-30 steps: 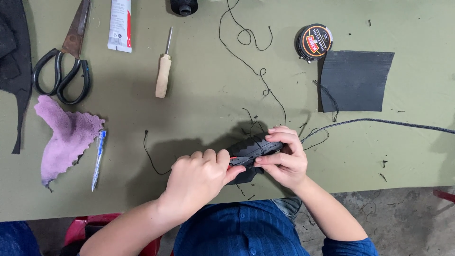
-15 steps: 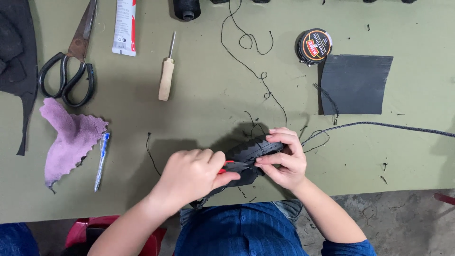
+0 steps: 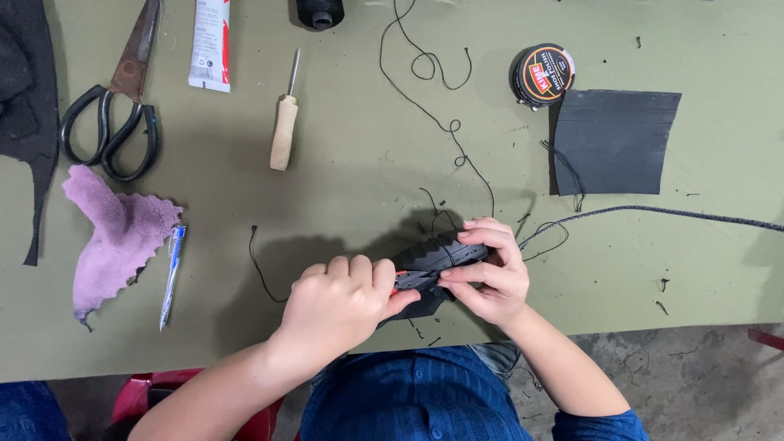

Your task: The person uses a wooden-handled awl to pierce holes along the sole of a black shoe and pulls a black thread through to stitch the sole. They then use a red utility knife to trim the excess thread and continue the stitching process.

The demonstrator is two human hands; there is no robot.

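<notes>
While gripped: dark piece point(image 3: 437, 263) between hands.

Bottom centre of frame: the person wore a dark blue shirt with fine vertical stripes and a small button. Blue sleeve cuff showed at lower right. Both forearms bare; left hand point(image 3: 339, 304) and right hand point(image 3: 490, 273) ungloved, no rings visible.

A small dark grey leather piece point(image 3: 437, 265) sits near the table's front edge, lying roughly level and pinched at both ends between the left hand point(image 3: 339, 306) and right hand point(image 3: 490, 273). Thin black thread point(image 3: 425, 106) trails from it across the table.
</notes>
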